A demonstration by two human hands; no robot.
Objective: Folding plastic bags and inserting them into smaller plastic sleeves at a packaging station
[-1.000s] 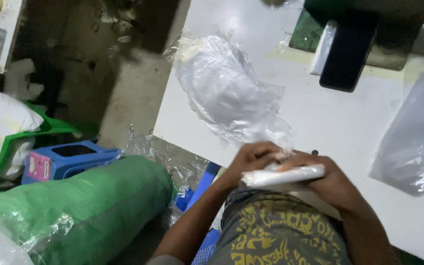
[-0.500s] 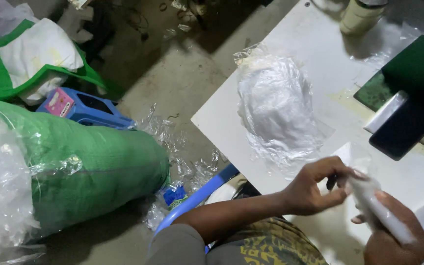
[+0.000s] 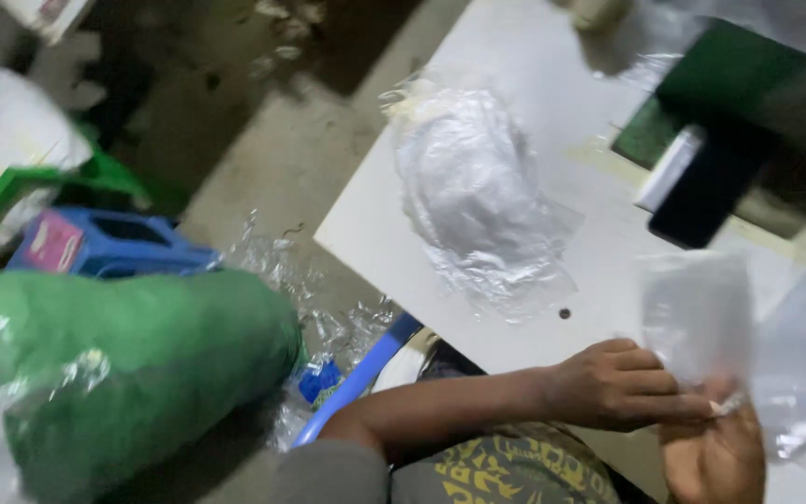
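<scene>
The white table (image 3: 422, 233) carries everything, and beside its left edge on the floor lies a big green sack (image 3: 142, 364). A heap of clear plastic bags holding white stuff (image 3: 478, 187) sits near the table's left edge, just as half a second ago. What has changed is in the hands: the rolled white piece held earlier is gone from view, and a flat clear plastic bag (image 3: 701, 317) now stands upright at the table's near edge. The left hand (image 3: 622, 383) pinches its lower edge, fingers together; the right hand (image 3: 715, 457) lies open-palmed beneath, fingers loose.
</scene>
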